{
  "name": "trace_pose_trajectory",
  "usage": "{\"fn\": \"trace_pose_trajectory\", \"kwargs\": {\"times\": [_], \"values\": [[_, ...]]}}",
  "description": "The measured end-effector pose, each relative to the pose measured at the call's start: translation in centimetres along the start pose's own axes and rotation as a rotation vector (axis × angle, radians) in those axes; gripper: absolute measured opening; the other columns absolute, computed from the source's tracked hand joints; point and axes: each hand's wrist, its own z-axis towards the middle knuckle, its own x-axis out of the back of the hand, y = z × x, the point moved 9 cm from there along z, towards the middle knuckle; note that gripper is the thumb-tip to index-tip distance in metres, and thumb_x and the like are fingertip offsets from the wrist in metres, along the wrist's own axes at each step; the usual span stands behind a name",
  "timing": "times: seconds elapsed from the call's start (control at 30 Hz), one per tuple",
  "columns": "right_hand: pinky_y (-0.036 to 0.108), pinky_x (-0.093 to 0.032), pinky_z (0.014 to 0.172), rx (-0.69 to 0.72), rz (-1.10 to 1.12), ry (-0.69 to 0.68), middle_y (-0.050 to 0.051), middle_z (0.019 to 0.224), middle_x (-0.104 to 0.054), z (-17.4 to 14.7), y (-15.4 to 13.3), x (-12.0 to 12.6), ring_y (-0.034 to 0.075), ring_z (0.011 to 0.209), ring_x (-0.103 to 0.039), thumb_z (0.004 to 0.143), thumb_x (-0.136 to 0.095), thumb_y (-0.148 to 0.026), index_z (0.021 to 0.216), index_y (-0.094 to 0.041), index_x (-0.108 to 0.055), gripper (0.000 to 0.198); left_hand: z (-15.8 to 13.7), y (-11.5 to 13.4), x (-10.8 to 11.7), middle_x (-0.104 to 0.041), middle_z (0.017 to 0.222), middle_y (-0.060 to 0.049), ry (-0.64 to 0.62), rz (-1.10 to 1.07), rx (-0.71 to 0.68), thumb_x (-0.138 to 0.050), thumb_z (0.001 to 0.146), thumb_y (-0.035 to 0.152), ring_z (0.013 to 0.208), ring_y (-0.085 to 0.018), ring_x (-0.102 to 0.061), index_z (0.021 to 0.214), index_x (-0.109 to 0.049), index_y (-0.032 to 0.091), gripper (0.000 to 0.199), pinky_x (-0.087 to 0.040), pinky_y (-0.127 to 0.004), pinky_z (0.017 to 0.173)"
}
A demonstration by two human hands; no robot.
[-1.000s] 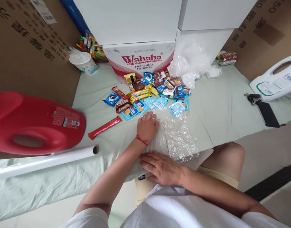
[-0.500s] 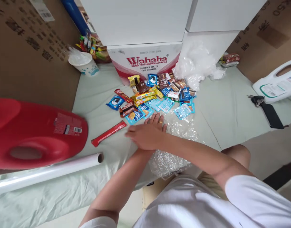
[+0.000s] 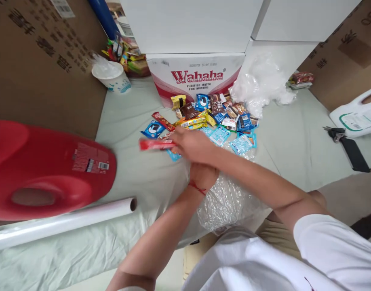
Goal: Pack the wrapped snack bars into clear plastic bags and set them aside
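My right hand [image 3: 193,145] is closed on one end of a red stick packet [image 3: 155,144], slightly blurred, held above the front of the snack pile. The right forearm crosses over my left hand [image 3: 203,174], which has a red string at the wrist. Its fingers are hidden behind the right hand, so what they hold or touch cannot be seen. Crumpled clear plastic wrap [image 3: 223,206] lies beside and below the left hand. Just beyond the hands is a heap of wrapped snacks, with light blue packets [image 3: 220,135], yellow bars [image 3: 193,122] and a dark blue packet [image 3: 153,129].
A large red jug [image 3: 91,169] and a white roll [image 3: 67,220] lie at left. The Wahaha carton [image 3: 200,76] stands behind the snacks, with bunched clear plastic [image 3: 261,89] beside it. A paper cup [image 3: 115,79], a white bottle [image 3: 355,117] and keys [image 3: 337,133] are farther out.
My right hand has picked up the red stick packet from the cloth and carried it up and right, toward the snacks. The camera view has shifted slightly.
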Motion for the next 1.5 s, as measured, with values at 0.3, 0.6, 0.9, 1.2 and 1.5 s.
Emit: {"fn": "trace_pose_trajectory", "kwargs": {"times": [0.3,0.6,0.9,1.2,1.5], "values": [[0.052,-0.041,0.098,0.060,-0.310,0.028,0.017,0.127,-0.063,3.6,11.3,0.9,0.038,0.127,-0.045,0.095,-0.065,-0.034,0.125,-0.010,-0.066,0.038,-0.2,1.4,1.2,-0.051,0.158,-0.014,-0.012,0.236,-0.015,-0.043,0.102,0.036,0.148,-0.032,-0.042,0.148,-0.055,0.019,0.050,-0.032,-0.054,0.118],[0.057,-0.039,0.100,-0.008,-0.322,0.024,0.020,0.119,-0.067,3.9,12.0,-1.1,0.039,0.122,-0.046,0.088,-0.066,-0.037,0.117,-0.008,-0.067,0.041,-0.1,1.4,1.2,-0.053,0.157,-0.014,-0.024,0.230,-0.017,-0.041,0.103,0.036,0.148,-0.032,-0.043,0.147,-0.056,0.018,0.049,-0.032,-0.054,0.118],[0.056,-0.035,0.104,0.005,-0.294,-0.075,0.021,0.120,-0.068,3.1,10.9,-0.9,0.039,0.123,-0.049,0.084,-0.071,-0.033,0.125,-0.007,-0.056,0.050,-0.1,1.1,1.0,-0.052,0.158,-0.013,-0.008,0.222,-0.030,-0.036,0.105,0.034,0.149,-0.031,-0.043,0.148,-0.056,0.020,0.050,-0.031,-0.053,0.119],[0.033,-0.043,0.082,-0.114,0.151,-0.084,0.009,0.111,-0.068,-11.4,10.6,4.1,0.025,0.093,-0.061,0.081,-0.066,-0.022,0.123,-0.014,-0.056,0.043,0.7,-1.0,1.8,-0.061,0.149,-0.012,0.095,-0.087,0.074,-0.032,0.106,0.031,0.142,-0.028,-0.053,0.142,-0.060,0.018,0.047,-0.035,-0.051,0.121],[0.037,-0.042,0.085,-0.059,0.133,-0.224,0.013,0.109,-0.069,-17.6,5.9,-2.3,0.028,0.098,-0.062,0.083,-0.071,-0.025,0.124,-0.016,-0.062,0.043,0.3,-4.4,2.3,-0.067,0.142,-0.014,0.185,-0.830,0.203,-0.028,0.106,0.063,0.128,-0.025,-0.066,0.151,-0.052,0.018,0.068,-0.044,-0.047,0.118]]}}
